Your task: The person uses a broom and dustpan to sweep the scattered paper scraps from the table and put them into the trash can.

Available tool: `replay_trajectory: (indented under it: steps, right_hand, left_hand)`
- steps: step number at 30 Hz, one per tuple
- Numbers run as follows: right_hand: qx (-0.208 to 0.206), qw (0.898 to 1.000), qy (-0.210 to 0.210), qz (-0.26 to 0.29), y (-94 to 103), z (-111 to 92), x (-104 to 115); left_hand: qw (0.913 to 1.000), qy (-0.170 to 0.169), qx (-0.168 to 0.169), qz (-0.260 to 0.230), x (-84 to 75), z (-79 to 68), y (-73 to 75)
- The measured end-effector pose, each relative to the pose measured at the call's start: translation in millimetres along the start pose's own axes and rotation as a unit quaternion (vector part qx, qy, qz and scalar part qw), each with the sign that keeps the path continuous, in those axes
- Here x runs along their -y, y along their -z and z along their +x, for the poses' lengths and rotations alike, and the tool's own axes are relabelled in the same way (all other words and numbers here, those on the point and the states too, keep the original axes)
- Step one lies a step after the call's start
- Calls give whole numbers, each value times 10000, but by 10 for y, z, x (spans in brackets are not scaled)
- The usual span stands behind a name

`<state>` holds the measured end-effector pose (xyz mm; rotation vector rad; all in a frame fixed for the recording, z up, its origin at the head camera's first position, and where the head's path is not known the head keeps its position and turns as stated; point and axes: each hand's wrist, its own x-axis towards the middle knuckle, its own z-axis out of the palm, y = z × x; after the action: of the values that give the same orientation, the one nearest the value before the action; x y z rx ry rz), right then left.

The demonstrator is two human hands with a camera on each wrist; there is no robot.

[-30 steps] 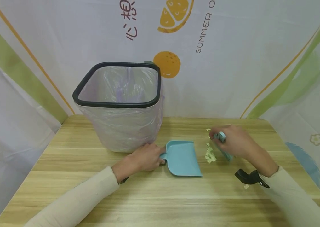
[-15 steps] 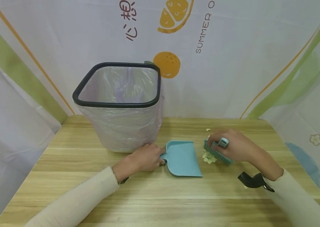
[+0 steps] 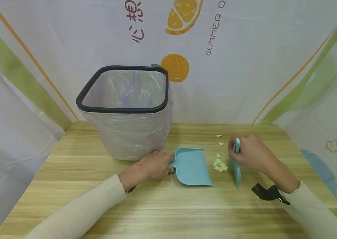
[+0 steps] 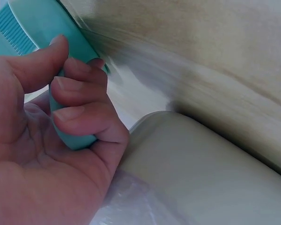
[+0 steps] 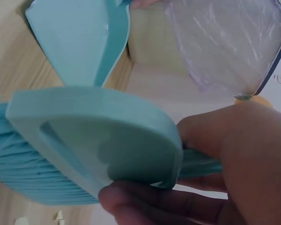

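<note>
My left hand (image 3: 156,165) grips the short handle of a light-blue dustpan (image 3: 193,167), which lies flat with its wide edge facing right. In the left wrist view the fingers curl around that handle, and a comb-like row of teeth (image 4: 13,30) shows on the pan. Right of the pan is a small heap of pale yellow paper scraps (image 3: 220,165). Beyond the heap, my right hand (image 3: 250,151) holds a matching hand brush (image 3: 236,174) with its length running front to back. The right wrist view shows the brush's bristles (image 5: 33,164) and thumb and fingers around its handle.
A bin (image 3: 129,132) with a dark rim and clear liner stands behind my left hand, close to it. Stray scraps (image 3: 221,143) lie behind the heap. A printed white curtain (image 3: 246,66) hangs behind the wooden table (image 3: 156,212).
The brush has swept over the scraps, then drawn back to their right and turned front to back. The scraps are bunched closer together. My left hand and the dustpan stay put.
</note>
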<state>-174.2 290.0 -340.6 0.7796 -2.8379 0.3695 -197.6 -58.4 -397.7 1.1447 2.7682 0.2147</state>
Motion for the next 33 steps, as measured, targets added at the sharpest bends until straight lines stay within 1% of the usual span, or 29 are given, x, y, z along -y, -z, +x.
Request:
replay_trajectory:
  steps: [5,14,22,27,33]
  right_hand:
    - [-17,10000,-52,18,-61,50,-19]
    - [33,9998,-90,148,-103,155,30]
    - [-43,9994,-241,256,-139,195,32]
    - [-113,9991,-293,289,-158,225,31]
    - [-119,9985,-434,310,-161,257,62]
  left_hand:
    - [10000,-15,21,18,-5,9,16]
    - [9999,-116,40,82,-6,19,50]
    - [9998,-93,84,124,-17,13,80]
    - [9998,-52,127,115,-17,21,76]
    - [9998,-101,118,148,-4,29,64]
